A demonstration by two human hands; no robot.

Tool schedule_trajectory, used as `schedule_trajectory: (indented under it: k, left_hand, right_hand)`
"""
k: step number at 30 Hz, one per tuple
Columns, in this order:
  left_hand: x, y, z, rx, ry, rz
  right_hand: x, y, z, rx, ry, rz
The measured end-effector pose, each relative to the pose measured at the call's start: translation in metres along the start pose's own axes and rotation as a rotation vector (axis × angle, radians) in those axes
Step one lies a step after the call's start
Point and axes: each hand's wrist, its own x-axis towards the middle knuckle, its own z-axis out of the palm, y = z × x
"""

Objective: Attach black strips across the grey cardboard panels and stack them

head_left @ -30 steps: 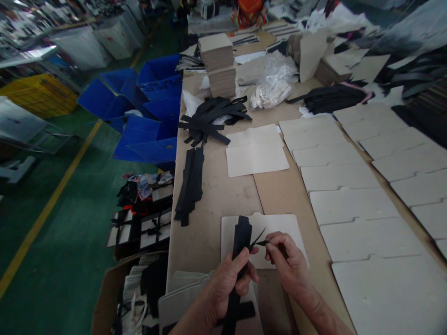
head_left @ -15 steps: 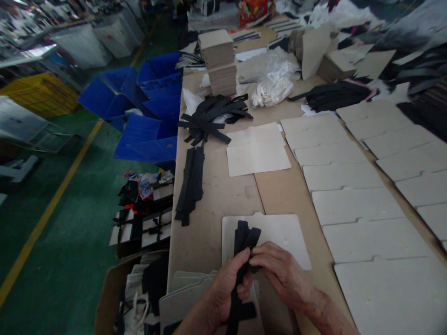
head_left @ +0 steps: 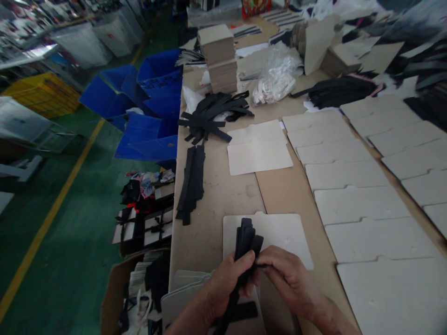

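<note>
A bundle of black fabric strips (head_left: 245,237) is wrapped in my left hand (head_left: 230,277), thumb across its front and upper ends fanned out. My right hand (head_left: 288,274) is closed beside it, thumb and fingers pinching a dark strip at the bundle's right edge. Behind the bundle lies a pale board (head_left: 286,239) with a small tab on its top edge. Under my left forearm is a stack of similar boards (head_left: 188,288), partly hidden, and a black strip (head_left: 244,311) lies over boards close to me.
Rows of overlapping pale boards (head_left: 363,204) cover the right side. Along the table's left edge lie more black strips (head_left: 191,184) and a tangled strip pile (head_left: 216,111). Farther back stand a tall board stack (head_left: 220,60) and a plastic bag (head_left: 274,79). Blue bins (head_left: 150,137) stand left of the table.
My right hand has shifted slightly right and down, fingers now pinched at the bundle's edge. The strips' upper ends sit closer together. My view has moved slightly.
</note>
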Motion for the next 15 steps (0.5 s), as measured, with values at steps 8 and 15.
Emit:
schedule_trajectory:
  k: [8,15]
  left_hand:
    - [-0.003,0.007,-0.009,0.105,0.23,-0.041]
    - [-0.009,0.023,-0.038,0.231,0.531,0.001]
  right_hand:
    - [-0.016,-0.012,0.007,0.314,-0.035,0.034]
    - [-0.021,-0.041,-0.012,0.386,-0.115,-0.106]
